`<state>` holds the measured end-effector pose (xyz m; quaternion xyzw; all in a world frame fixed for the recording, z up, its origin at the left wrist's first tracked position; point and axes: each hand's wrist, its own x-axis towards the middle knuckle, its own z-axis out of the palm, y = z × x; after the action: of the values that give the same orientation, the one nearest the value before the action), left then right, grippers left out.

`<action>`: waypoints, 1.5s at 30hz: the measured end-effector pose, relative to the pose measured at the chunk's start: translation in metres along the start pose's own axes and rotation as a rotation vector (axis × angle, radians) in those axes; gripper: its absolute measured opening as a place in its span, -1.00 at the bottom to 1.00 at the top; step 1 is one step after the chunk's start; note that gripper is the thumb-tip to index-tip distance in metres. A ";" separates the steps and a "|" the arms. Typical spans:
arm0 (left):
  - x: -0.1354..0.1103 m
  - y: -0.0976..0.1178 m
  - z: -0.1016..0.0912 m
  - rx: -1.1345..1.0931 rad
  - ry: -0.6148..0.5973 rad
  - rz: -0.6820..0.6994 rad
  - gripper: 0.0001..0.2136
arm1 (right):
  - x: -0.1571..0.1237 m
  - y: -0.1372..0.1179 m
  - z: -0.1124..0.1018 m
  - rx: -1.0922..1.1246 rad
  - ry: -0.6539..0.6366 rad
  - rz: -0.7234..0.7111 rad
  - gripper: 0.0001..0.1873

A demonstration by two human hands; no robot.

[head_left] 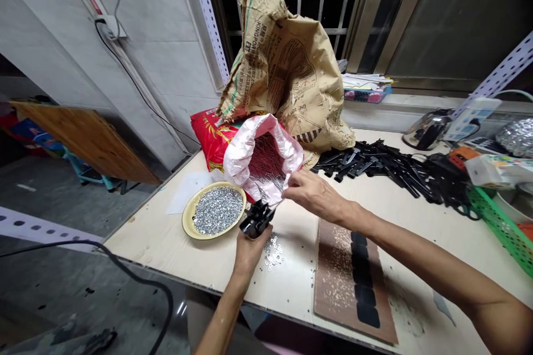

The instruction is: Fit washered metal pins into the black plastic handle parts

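Observation:
My left hand (249, 252) is closed round a small bunch of black plastic parts (255, 221), held upright in front of the bag. My right hand (312, 195) reaches to the front lip of an open white-lined bag (239, 158), fingertips pinched together; what they hold, if anything, is too small to make out. Inside the bag lie many thin reddish rods (266, 158), with silver metal pins (272, 180) near its lip. Left of my left hand stands a yellow bowl (187, 227) filled with small metal washers (219, 209). More loose washers (273, 253) are scattered on the table beside my left hand.
A brown board (333, 294) with a row of black pads (361, 272) lies under my right forearm. Behind the bag stand a red sack (206, 136) and a tall brown paper sack (308, 83). Black plastic strips (387, 163) are heaped at the back right, near a green basket (499, 227).

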<state>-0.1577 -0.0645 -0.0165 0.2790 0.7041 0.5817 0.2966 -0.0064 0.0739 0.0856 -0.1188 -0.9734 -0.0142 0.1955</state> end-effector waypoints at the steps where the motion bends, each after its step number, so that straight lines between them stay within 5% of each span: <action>1: 0.000 -0.002 -0.001 -0.002 -0.016 0.020 -0.74 | 0.001 -0.001 -0.002 -0.014 -0.023 -0.032 -0.79; 9: 0.001 -0.012 -0.009 0.025 -0.046 0.041 -0.74 | 0.020 -0.010 -0.005 -0.010 -0.177 -0.072 -0.75; 14: 0.003 -0.015 -0.012 0.028 -0.024 0.010 -0.75 | 0.032 -0.003 -0.005 0.269 -0.300 -0.090 -0.74; 22: 0.006 0.004 -0.002 -0.054 0.001 -0.007 -0.71 | 0.033 0.006 0.002 0.475 -0.197 -0.080 -0.76; 25: 0.000 0.015 -0.002 -0.075 0.067 -0.054 -0.67 | 0.043 0.024 0.015 0.432 -0.103 0.139 -0.70; 29: -0.009 0.023 -0.002 -0.078 0.104 -0.132 -0.65 | 0.065 0.033 0.054 0.140 -0.341 0.583 -0.80; 36: -0.010 0.024 0.003 -0.098 0.041 -0.128 -0.62 | 0.085 0.014 0.111 0.037 -0.440 0.745 -0.78; 40: -0.007 0.022 -0.002 -0.125 0.009 -0.077 -0.59 | 0.079 0.021 0.103 0.055 -0.432 0.804 -0.76; 45: -0.004 0.021 -0.004 -0.129 -0.025 -0.063 -0.64 | 0.047 0.025 0.063 0.158 -0.333 0.799 -0.78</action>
<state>-0.1573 -0.0669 0.0055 0.2445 0.6699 0.6126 0.3409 -0.0660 0.1130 0.0452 -0.4711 -0.8674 0.1564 0.0346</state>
